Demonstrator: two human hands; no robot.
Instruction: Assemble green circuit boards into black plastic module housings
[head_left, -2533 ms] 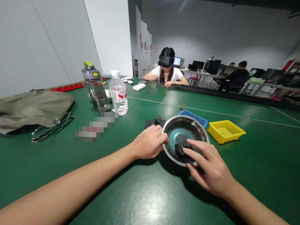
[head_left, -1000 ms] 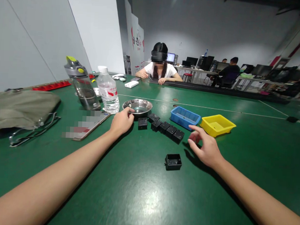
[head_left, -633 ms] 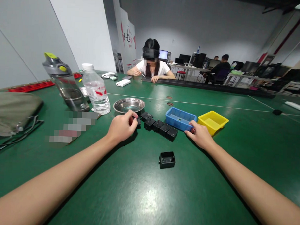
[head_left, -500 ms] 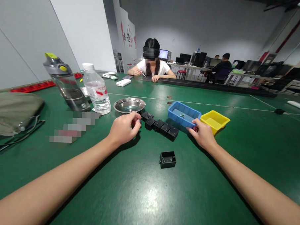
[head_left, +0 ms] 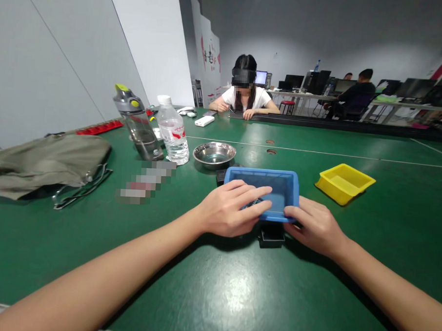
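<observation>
A blue plastic tray (head_left: 295,188) is tilted toward me, above the table. My right hand (head_left: 317,223) grips its near right corner, fingers over the rim. My left hand (head_left: 228,209) reaches over the tray's left side with fingers stretched out and apart inside; its thumb is hidden. Small metal pieces (head_left: 255,203), perhaps screws, show beside those fingers. Just below the tray stands an open black box (head_left: 271,237), partly covered by it. Another black box (head_left: 221,178) peeks out at the tray's left; others behind it are hidden.
A steel bowl (head_left: 214,155) stands behind the tray, a yellow tray (head_left: 344,183) to the right. Leftward are a water bottle (head_left: 173,134), a grey drinking bottle (head_left: 140,128) and a cloth bag (head_left: 52,165). Across the table sits a person (head_left: 244,96).
My right hand has drawn the blue tray left and nearer, over the black boxes. My left hand has moved right, from beside the box row into the tray. The view has turned left.
</observation>
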